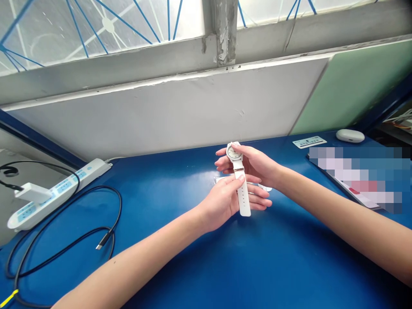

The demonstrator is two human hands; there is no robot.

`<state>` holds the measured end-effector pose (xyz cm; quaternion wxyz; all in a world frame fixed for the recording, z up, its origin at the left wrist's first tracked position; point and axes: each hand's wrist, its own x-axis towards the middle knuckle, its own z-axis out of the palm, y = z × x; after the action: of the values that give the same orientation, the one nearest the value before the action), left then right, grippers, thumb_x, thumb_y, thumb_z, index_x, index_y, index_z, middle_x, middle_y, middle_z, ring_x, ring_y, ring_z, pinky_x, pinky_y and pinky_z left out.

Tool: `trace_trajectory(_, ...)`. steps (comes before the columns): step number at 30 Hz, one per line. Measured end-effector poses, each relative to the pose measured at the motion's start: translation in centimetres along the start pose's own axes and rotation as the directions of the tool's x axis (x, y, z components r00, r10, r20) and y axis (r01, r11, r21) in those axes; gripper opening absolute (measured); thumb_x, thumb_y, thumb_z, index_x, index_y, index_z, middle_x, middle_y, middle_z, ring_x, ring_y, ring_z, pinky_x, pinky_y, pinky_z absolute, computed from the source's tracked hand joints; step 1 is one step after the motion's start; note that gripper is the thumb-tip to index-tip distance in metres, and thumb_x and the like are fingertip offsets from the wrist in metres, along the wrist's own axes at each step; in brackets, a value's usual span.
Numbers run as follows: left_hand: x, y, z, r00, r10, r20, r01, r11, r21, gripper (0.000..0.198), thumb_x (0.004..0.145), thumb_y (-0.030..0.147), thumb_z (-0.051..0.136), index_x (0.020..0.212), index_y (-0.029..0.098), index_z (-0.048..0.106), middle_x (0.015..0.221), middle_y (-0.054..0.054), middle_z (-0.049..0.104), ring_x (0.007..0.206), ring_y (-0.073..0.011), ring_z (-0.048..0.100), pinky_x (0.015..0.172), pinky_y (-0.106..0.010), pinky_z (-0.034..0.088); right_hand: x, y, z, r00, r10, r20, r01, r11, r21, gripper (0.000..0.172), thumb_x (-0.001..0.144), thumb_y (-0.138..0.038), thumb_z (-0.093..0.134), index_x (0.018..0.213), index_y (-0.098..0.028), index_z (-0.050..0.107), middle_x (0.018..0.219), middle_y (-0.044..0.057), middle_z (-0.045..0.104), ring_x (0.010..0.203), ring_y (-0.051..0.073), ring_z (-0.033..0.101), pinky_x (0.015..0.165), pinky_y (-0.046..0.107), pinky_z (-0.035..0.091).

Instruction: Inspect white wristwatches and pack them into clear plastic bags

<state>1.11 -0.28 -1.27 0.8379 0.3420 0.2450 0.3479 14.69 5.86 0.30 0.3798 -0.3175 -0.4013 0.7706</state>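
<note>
A white wristwatch (pixel 237 165) is held up over the blue table by both hands, its strap hanging down toward me. My right hand (pixel 257 162) grips the round watch head at the top, thumb on the edge of the dial and fingers behind it. Lower down, my left hand (pixel 225 199) pinches the strap, its thumb on the front and its fingers stretched out behind. Part of a small clear or whitish item (pixel 266 188) shows on the table behind the hands; most of it is hidden.
On the left lie a white power strip (pixel 64 189) with a charger plug (pixel 34 193) and a looped black cable (pixel 119 206). At the back right are a card (pixel 309 142), a white oval case (pixel 350 136) and a flat, blurred-out item (pixel 363 184). A wall panel (pixel 161 120) rises behind the table.
</note>
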Motion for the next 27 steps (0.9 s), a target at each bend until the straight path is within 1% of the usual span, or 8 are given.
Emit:
trace_trajectory(3,0.06,-0.08,-0.08,1.000,0.001,-0.018,-0.001,1.000,0.011,0.026,0.103,0.027,0.045,0.102,0.008,0.064,0.087,-0.015,0.074,0.080,-0.0243,0.075,0.082,-0.040,0.057,-0.03,-0.05,0.09,1.000,0.008,-0.008,-0.008,1.000,-0.007,0.035,0.101,-0.033,0.041,0.099,-0.015,0.071,0.087,0.008,0.077,0.082,0.020,0.070,0.083,0.034,0.052)
trace_trajectory(7,0.12,-0.07,-0.15,1.000,0.003,-0.020,-0.003,1.000,0.019,0.025,0.099,0.031,0.055,0.101,0.008,0.064,0.087,-0.015,0.074,0.079,-0.0251,0.074,0.082,-0.041,0.056,-0.22,-0.26,0.21,1.000,0.008,-0.023,-0.007,1.000,0.007,0.036,0.101,-0.033,0.040,0.098,-0.015,0.071,0.087,0.008,0.077,0.079,0.019,0.070,0.079,0.032,0.053)
trace_trajectory(10,0.09,0.01,-0.18,1.000,0.005,-0.025,-0.005,1.000,0.028,0.026,0.096,0.034,0.061,0.101,0.009,0.065,0.087,-0.015,0.074,0.079,-0.0254,0.074,0.082,-0.041,0.056,-0.27,-0.36,0.23,1.000,-0.002,-0.012,0.002,0.999,0.033,0.037,0.102,-0.034,0.039,0.098,-0.015,0.071,0.086,0.008,0.077,0.077,0.019,0.069,0.078,0.032,0.053)
trace_trajectory(14,0.07,0.11,-0.15,1.000,0.008,-0.020,-0.008,1.000,0.025,0.024,0.097,0.032,0.058,0.100,0.009,0.064,0.087,-0.015,0.074,0.079,-0.0250,0.074,0.081,-0.040,0.056,-0.23,-0.36,0.21,1.000,-0.013,0.021,0.012,0.998,0.056,0.040,0.103,-0.036,0.037,0.100,-0.015,0.071,0.087,0.007,0.076,0.077,0.019,0.069,0.078,0.033,0.053)
trace_trajectory(18,0.15,0.13,-0.22,1.000,0.002,-0.021,-0.002,1.000,0.015,0.024,0.098,0.030,0.055,0.101,0.008,0.064,0.087,-0.015,0.074,0.079,-0.0247,0.074,0.081,-0.039,0.056,-0.16,-0.31,0.15,1.000,-0.008,0.017,0.007,0.998,0.057,0.041,0.103,-0.036,0.036,0.100,-0.015,0.071,0.087,0.007,0.076,0.077,0.018,0.069,0.078,0.032,0.052)
trace_trajectory(22,0.28,0.10,-0.42,1.000,0.003,-0.029,-0.002,1.000,0.021,0.025,0.097,0.032,0.057,0.101,0.008,0.064,0.087,-0.016,0.074,0.079,-0.0251,0.074,0.081,-0.040,0.057,-0.09,-0.25,0.02,1.000,-0.006,0.022,0.005,0.998,0.059,0.040,0.102,-0.036,0.038,0.101,-0.015,0.071,0.087,0.007,0.076,0.077,0.018,0.069,0.078,0.032,0.052)
trace_trajectory(27,0.31,0.09,-0.56,0.999,0.000,-0.037,0.001,1.000,0.023,0.026,0.098,0.032,0.056,0.101,0.007,0.065,0.087,-0.016,0.074,0.077,-0.0244,0.074,0.079,-0.039,0.057,-0.07,-0.19,-0.07,0.999,-0.010,0.031,0.008,0.997,0.072,0.040,0.103,-0.036,0.038,0.100,-0.015,0.071,0.086,0.007,0.075,0.076,0.017,0.069,0.078,0.031,0.052)
